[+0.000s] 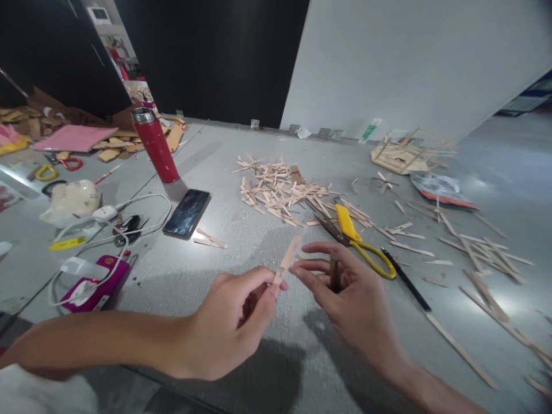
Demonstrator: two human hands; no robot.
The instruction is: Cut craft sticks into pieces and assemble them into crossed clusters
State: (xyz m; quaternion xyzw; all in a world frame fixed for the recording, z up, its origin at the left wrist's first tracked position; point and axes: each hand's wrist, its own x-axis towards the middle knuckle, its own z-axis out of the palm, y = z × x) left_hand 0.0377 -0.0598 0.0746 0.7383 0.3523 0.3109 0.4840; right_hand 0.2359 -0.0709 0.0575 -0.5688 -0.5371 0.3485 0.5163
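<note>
In the middle of the head view, my left hand point(241, 316) pinches a wooden craft stick point(290, 253) between thumb and fingertips, its free end pointing up and away. What looks like a second short piece overlaps it near the fingertips. Close to the stick's right side is my right hand point(351, 287), its fingers curled and thumb near the index finger. A small dark brown object point(334, 275) shows inside those fingers; its kind cannot be made out. Just beyond the right hand lie scissors with yellow handles point(375, 260) and a yellow-handled tool point(347, 222).
A pile of craft sticks point(276, 192) lies ahead, with more sticks scattered right beside a black pen point(407, 280). At left are a phone point(187, 213), a red bottle point(156, 146), white cables and a purple power bank point(97, 283). A stick-built frame point(403, 156) stands at back right.
</note>
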